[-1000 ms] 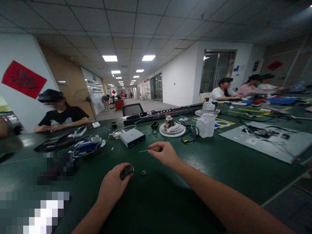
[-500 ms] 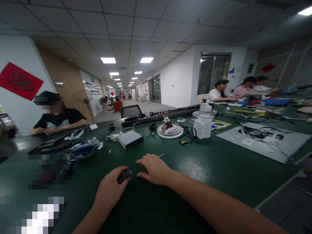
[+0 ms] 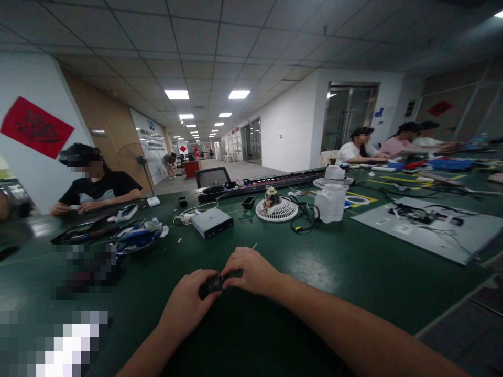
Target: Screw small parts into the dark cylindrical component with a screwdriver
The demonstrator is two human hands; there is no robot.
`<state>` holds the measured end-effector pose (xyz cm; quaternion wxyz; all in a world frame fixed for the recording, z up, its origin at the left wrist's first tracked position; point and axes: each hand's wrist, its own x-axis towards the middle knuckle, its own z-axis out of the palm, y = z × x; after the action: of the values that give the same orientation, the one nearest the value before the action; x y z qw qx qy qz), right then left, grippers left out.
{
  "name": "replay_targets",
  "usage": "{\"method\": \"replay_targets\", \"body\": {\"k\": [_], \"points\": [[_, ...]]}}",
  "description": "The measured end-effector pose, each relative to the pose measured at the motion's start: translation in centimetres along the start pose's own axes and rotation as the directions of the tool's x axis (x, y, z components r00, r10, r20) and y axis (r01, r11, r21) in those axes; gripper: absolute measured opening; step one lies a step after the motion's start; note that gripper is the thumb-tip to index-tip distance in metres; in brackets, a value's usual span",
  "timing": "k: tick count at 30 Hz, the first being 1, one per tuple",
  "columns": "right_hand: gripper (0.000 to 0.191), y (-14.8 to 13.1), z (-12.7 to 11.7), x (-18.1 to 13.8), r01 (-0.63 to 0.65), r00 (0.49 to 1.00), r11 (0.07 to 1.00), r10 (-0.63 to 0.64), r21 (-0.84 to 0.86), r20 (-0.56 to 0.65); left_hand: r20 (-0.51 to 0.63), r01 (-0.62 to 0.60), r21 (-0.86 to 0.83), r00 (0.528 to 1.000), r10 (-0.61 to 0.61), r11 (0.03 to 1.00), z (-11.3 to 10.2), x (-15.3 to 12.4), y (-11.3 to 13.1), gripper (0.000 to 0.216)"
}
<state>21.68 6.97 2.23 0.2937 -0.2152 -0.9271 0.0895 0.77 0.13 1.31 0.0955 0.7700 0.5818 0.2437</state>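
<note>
Pinching a dark cylinder point(image 3: 215, 283) at its 2 o'clock, the left hand point(image 3: 190, 298) met the right hand point(image 3: 251, 272), whose grip seemingly touched the cylinder's end, holding what I couldn't tell. Work there appeared underway, next calling for steady alignment. Beyond lay a grey box point(image 3: 211, 220), 12 o'clock.

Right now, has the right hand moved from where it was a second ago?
Yes. Judged against the grey box, the right hand has moved down the picture and leftward, to the dark part in the left hand.
</note>
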Motion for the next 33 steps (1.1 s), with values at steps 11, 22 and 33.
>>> {"method": "replay_targets", "body": {"k": [11, 22, 33], "points": [[0.025, -1.1, -0.4, 0.0, 0.021, 0.998, 0.992, -0.012, 0.127, -0.065, -0.045, -0.036, -0.054, 0.998, 0.033, 0.998, 0.1, -0.3, 0.0, 0.029], [0.02, -1.2, -0.4, -0.2, -0.006, 0.996, 0.992, 0.017, 0.126, -0.083, -0.039, -0.004, -0.106, 0.999, 0.0, 0.994, -0.2, -0.3, 0.8, 0.031], [0.005, -0.7, -0.2, -0.1, -0.046, 0.984, 0.988, 0.07, 0.145, -0.161, -0.076, -0.132, -0.085, 0.989, 0.126, 0.988, -0.2, -0.7, 0.4, 0.029]]}}
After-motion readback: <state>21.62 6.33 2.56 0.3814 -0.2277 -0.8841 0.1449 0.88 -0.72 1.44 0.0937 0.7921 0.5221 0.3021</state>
